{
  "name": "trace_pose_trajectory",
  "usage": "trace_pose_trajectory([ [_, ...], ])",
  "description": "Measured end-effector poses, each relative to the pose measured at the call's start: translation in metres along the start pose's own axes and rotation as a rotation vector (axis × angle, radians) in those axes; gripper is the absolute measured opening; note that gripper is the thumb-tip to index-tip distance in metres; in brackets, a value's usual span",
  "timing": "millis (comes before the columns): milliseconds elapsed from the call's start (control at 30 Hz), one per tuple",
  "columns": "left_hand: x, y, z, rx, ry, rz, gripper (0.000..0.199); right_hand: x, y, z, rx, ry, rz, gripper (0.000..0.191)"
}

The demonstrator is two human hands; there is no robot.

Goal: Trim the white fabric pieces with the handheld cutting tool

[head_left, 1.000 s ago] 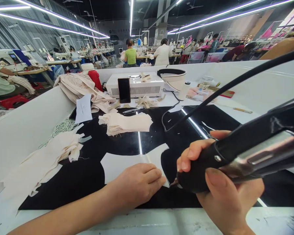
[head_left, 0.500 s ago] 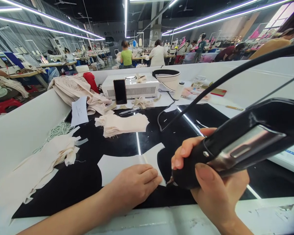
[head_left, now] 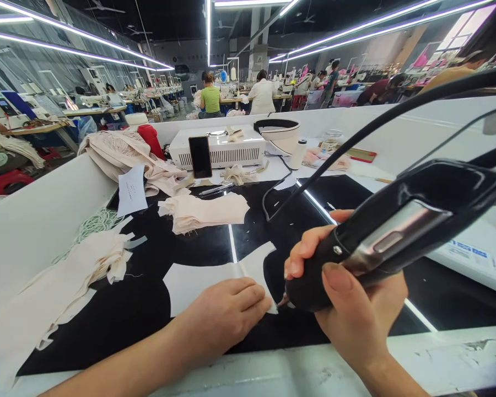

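Observation:
A white pattern piece [head_left: 202, 284] with curved edges lies flat on the black work surface [head_left: 119, 325]. My left hand [head_left: 231, 311] presses down on its right part, fingers together and bent. Wrapped round a black corded hand-held electric cutter [head_left: 391, 237] is my right hand [head_left: 351, 314], its thumb on the lower side by the metal plate. The cutter's small metal tip touches or nearly touches the piece's lower right corner. What lies under my left fingers is hidden.
Stacked cream fabric pieces [head_left: 209, 212] lie beyond the white piece, and more cream fabric [head_left: 78, 270] is at the left. A phone [head_left: 200, 157] leans against a vented white box [head_left: 235, 148]. The cutter's black cable [head_left: 334, 168] arches across the right side. White walls edge the table.
The cutter and my right hand have shifted slightly left in view, with the tip still by the piece's corner. My left hand stays in place on the white piece.

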State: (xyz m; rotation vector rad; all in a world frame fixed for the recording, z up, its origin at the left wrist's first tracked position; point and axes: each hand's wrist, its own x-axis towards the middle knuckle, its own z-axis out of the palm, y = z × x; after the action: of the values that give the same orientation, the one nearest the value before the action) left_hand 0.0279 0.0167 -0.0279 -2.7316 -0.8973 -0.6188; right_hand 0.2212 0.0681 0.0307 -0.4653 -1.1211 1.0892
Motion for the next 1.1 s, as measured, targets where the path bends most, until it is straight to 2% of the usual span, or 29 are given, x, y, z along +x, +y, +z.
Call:
trace_pose_trajectory([
  [233,0.0001,0.0006,0.0008,-0.027,0.010,-0.026,0.029,-0.0011,0.0013,-0.0001,0.025,-0.017,-0.010,0.053],
  [633,-0.0036,-0.0011,0.0048,-0.008,-0.050,-0.020,0.025,-0.0018,0.0005,0.0014,-0.049,0.002,-0.028,0.045],
  [933,-0.0020,-0.0022,0.0047,-0.039,-0.020,-0.028,0.028,-0.0011,0.0016,0.0028,-0.025,-0.017,-0.025,0.050],
  [1100,-0.0027,-0.0040,0.0041,-0.071,0.071,-0.040,0.028,-0.0017,0.0014,0.0040,-0.084,0.002,-0.013,0.047],
])
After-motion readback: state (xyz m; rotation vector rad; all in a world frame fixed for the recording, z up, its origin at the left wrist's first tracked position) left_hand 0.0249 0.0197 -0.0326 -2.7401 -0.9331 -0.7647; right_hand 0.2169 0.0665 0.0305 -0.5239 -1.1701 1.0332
